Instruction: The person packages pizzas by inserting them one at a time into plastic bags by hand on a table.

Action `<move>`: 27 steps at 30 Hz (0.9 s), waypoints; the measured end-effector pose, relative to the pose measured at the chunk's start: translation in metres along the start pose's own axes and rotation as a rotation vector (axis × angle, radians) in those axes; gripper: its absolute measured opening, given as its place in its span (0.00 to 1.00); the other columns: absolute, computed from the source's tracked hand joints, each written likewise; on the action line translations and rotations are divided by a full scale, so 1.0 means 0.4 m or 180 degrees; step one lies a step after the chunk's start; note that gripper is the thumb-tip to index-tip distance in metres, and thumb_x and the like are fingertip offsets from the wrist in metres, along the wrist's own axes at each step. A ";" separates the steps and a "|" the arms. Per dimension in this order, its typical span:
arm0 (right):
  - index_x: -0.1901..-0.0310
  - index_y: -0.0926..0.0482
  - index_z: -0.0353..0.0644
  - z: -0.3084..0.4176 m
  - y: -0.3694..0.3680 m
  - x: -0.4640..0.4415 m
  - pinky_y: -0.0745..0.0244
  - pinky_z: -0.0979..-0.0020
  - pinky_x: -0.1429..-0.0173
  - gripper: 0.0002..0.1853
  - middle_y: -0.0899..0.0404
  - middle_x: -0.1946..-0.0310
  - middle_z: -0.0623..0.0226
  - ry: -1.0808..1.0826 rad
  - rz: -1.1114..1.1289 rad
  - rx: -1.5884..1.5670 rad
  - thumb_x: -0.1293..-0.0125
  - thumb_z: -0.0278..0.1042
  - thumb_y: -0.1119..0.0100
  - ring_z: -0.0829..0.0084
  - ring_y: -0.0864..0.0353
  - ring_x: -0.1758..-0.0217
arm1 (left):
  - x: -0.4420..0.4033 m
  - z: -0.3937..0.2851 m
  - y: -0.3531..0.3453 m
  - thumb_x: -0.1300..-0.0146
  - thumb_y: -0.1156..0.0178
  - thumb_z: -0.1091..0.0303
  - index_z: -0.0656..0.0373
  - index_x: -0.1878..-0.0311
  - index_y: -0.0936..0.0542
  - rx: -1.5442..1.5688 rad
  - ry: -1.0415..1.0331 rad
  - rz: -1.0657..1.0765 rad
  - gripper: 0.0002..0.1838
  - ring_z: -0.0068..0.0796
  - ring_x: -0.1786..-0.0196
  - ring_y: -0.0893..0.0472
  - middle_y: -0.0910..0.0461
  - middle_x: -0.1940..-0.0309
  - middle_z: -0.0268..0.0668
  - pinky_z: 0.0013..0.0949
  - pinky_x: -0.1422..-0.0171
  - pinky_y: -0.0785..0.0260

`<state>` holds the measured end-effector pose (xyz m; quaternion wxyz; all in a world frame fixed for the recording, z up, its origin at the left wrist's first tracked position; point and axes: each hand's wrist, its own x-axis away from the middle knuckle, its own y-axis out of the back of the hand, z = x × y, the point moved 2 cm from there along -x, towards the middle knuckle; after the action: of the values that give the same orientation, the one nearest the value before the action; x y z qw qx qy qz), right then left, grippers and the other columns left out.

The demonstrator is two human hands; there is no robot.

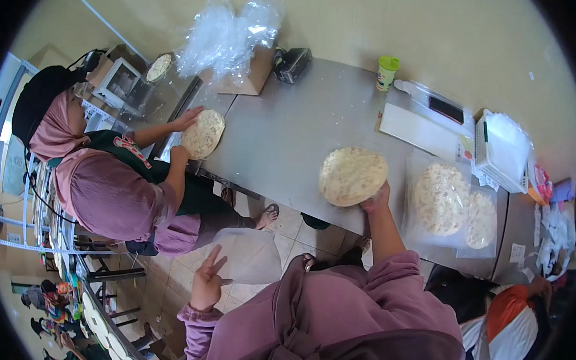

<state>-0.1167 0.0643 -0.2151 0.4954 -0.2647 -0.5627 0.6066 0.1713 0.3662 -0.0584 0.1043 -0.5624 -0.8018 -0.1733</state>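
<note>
My right hand (377, 199) grips the near right edge of a round, pale flatbread with brown specks (353, 175), held over the steel table; whether it is one piece or a stack I cannot tell. Lower left, in front of my body, my left hand (208, 281) pinches the edge of a clear plastic bag (244, 254), with a couple of fingers raised. The bag hangs over the floor, beyond the table's front edge. To the right, bagged flatbreads (440, 200) lie on the table, a smaller-looking bagged one (481, 219) beside them.
Across the steel table (274, 140), a co-worker (115, 177) holds another flatbread (203, 134) in both hands. Plastic bags (220, 43) sit on a cardboard box at the back. A green cup (387, 73), a white board (417, 130) and a white basket (498, 152) stand along the wall.
</note>
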 end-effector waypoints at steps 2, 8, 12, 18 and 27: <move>0.39 0.38 0.44 0.001 0.020 -0.002 0.37 0.50 0.39 0.30 0.36 0.40 0.56 -0.0017 0.0347 -0.0143 0.37 0.55 0.61 0.54 0.36 0.38 | -0.003 -0.038 0.008 0.59 0.66 0.90 0.64 0.35 0.44 0.0184 -0.0099 -0.0061 0.40 0.45 0.35 0.39 0.45 0.34 0.42 0.29 0.53 0.25; 0.39 0.39 0.46 -0.021 -0.025 -0.004 0.37 0.50 0.39 0.31 0.37 0.40 0.56 0.0243 0.0892 -0.0219 0.40 0.56 0.56 0.54 0.36 0.38 | -0.031 -0.228 0.012 0.60 0.67 0.90 0.61 0.34 0.45 0.0086 -0.0417 -0.0015 0.41 0.41 0.35 0.39 0.47 0.33 0.40 0.29 0.53 0.26; 0.37 0.42 0.46 -0.032 0.012 -0.031 0.40 0.48 0.37 0.33 0.42 0.37 0.59 0.0464 0.1281 -0.0167 0.39 0.59 0.62 0.55 0.41 0.36 | -0.086 -0.343 -0.037 0.62 0.68 0.91 0.61 0.34 0.46 -0.0126 -0.0769 0.0091 0.43 0.41 0.34 0.40 0.48 0.33 0.41 0.28 0.53 0.26; 0.37 0.40 0.48 0.000 -0.011 0.019 0.38 0.50 0.38 0.32 0.39 0.38 0.59 0.0016 0.0723 -0.0796 0.38 0.57 0.56 0.55 0.38 0.37 | -0.214 -0.398 -0.162 0.55 0.68 0.90 0.60 0.33 0.47 -0.0196 -0.1394 0.0489 0.39 0.43 0.34 0.41 0.49 0.33 0.42 0.28 0.50 0.28; 0.37 0.41 0.45 0.207 -0.175 0.309 0.37 0.53 0.38 0.32 0.40 0.38 0.58 0.0590 0.0503 0.0197 0.36 0.59 0.64 0.60 0.38 0.37 | -0.399 -0.353 -0.416 0.52 0.65 0.91 0.59 0.33 0.46 -0.0946 -0.2291 0.0771 0.38 0.42 0.34 0.41 0.45 0.35 0.44 0.37 0.43 0.33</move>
<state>-0.2139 0.1317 -0.1008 0.5038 -0.3476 -0.4729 0.6338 0.0667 0.1210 -0.0132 -0.2458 -0.6864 -0.6813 -0.0658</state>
